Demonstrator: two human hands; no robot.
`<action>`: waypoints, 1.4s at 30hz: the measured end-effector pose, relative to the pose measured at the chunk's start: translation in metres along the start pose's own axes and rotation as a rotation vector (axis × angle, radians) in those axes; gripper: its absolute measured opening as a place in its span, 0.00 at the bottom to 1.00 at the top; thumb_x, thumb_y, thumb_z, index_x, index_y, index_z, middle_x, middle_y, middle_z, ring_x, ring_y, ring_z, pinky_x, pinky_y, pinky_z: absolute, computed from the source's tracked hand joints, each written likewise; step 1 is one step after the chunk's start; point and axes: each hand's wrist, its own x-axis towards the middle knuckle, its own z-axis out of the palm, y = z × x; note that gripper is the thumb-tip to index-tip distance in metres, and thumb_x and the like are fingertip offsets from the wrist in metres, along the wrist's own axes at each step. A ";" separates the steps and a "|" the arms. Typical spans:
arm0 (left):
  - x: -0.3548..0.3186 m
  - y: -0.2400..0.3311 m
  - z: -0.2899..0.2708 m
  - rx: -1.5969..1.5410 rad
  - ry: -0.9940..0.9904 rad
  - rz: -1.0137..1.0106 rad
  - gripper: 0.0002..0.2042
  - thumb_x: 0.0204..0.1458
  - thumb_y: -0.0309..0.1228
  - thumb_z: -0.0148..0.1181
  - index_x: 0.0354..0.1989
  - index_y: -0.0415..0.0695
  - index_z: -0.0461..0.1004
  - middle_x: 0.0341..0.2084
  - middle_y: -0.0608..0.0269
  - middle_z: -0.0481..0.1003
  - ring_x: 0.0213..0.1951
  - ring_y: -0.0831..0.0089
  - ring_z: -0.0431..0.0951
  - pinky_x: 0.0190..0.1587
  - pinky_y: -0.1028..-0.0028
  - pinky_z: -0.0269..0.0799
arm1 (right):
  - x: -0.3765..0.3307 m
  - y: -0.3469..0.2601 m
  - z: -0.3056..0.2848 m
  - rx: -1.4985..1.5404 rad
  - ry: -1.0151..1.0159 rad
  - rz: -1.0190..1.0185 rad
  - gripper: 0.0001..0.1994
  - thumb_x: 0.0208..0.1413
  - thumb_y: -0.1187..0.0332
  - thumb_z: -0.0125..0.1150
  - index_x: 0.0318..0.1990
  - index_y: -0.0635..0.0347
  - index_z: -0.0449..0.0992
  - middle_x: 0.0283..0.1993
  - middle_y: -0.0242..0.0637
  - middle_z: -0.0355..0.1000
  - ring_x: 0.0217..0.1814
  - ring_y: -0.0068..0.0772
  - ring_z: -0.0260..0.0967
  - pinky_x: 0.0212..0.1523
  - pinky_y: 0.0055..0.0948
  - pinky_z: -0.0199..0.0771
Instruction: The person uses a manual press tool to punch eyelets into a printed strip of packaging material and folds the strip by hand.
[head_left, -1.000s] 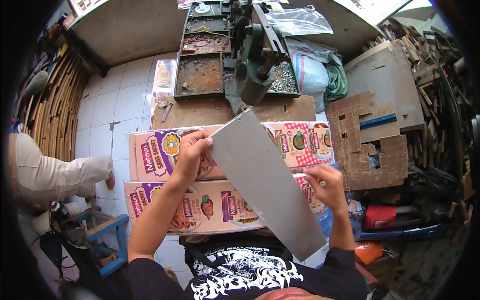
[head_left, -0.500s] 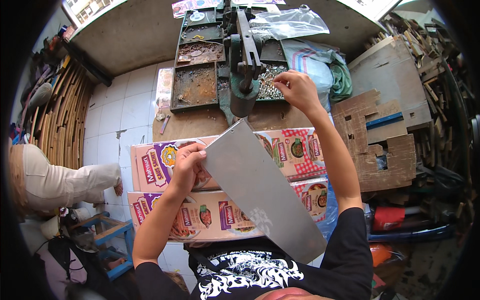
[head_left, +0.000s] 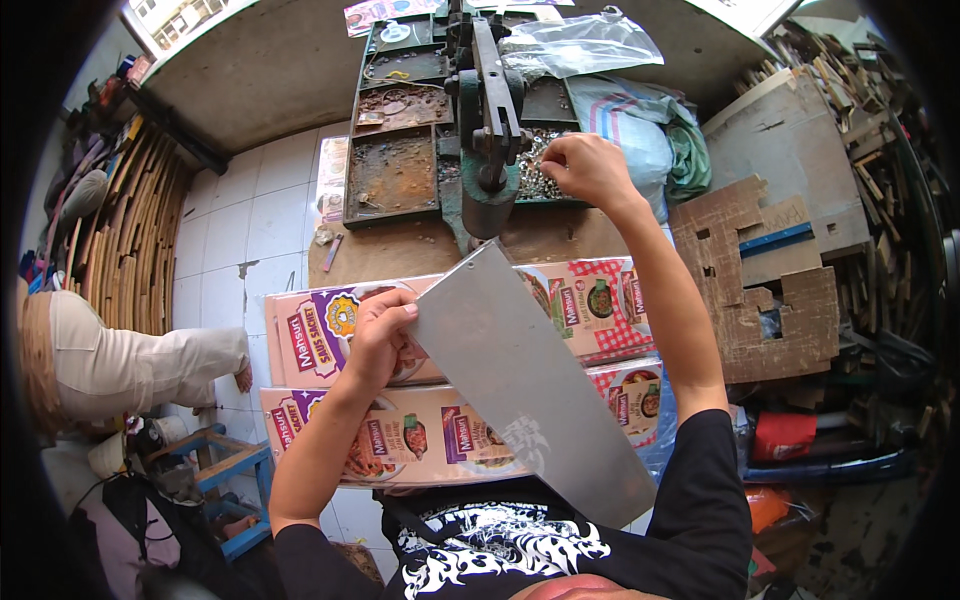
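My left hand [head_left: 382, 338] grips a smooth grey rectangular panel [head_left: 530, 370] by its left edge, thumb on top. The panel slants from the foot of the press down to my shirt, and a small hole shows near its top corner. Over a compartment of small shiny metal rings [head_left: 538, 178], my right hand [head_left: 588, 170] is closed with bent fingers in a pinch. What the fingertips hold, if anything, is too small to make out. Between my hands and the far wall stands a dark green hand press [head_left: 490, 150]. Stacked printed food-packaging boards [head_left: 420, 440] lie beneath the panel.
A compartmented green tray [head_left: 392, 175] with rusty small parts flanks the press. Clear plastic [head_left: 580, 45] and a pale woven sack [head_left: 630, 130] lie behind my right hand. Cut boards [head_left: 760, 290] lean at right. Another person's leg [head_left: 140, 350] and a blue stool [head_left: 225, 475] are at left.
My right hand has turned slightly, and its fingers curl down closer over the metal rings. The left hand keeps its hold on the panel. The whole view has shifted a little.
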 end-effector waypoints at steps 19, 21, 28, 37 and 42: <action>0.000 0.003 0.004 -0.098 -0.034 -0.020 0.10 0.55 0.30 0.52 0.35 0.33 0.71 0.24 0.57 0.74 0.18 0.74 0.76 0.15 0.80 0.66 | 0.004 -0.004 0.007 -0.236 -0.042 -0.124 0.07 0.55 0.66 0.58 0.35 0.60 0.77 0.38 0.44 0.77 0.43 0.47 0.76 0.42 0.45 0.75; 0.000 0.003 0.001 -0.070 -0.041 -0.023 0.10 0.55 0.30 0.52 0.35 0.33 0.71 0.24 0.57 0.75 0.19 0.74 0.77 0.16 0.79 0.70 | 0.003 -0.004 0.008 -0.255 -0.037 -0.159 0.08 0.56 0.66 0.56 0.34 0.62 0.73 0.39 0.45 0.76 0.44 0.49 0.75 0.42 0.46 0.74; -0.004 0.011 0.011 -0.043 -0.026 -0.020 0.10 0.51 0.31 0.54 0.33 0.36 0.71 0.22 0.61 0.72 0.18 0.75 0.71 0.16 0.76 0.64 | -0.004 0.015 0.002 0.286 0.169 -0.050 0.05 0.57 0.72 0.60 0.33 0.65 0.74 0.28 0.41 0.74 0.27 0.32 0.73 0.30 0.31 0.73; 0.002 0.002 0.000 -0.048 -0.049 0.003 0.10 0.55 0.29 0.52 0.35 0.32 0.73 0.24 0.56 0.76 0.21 0.73 0.77 0.21 0.75 0.76 | -0.009 0.036 0.018 0.861 0.149 0.185 0.06 0.54 0.75 0.64 0.36 0.69 0.76 0.31 0.38 0.77 0.28 0.21 0.74 0.29 0.20 0.75; 0.001 0.002 0.001 -0.067 -0.043 -0.004 0.10 0.55 0.29 0.52 0.35 0.32 0.73 0.23 0.56 0.76 0.19 0.74 0.77 0.21 0.76 0.76 | -0.012 0.029 0.014 1.009 0.120 0.197 0.09 0.56 0.77 0.63 0.43 0.72 0.74 0.34 0.42 0.78 0.32 0.24 0.76 0.34 0.23 0.80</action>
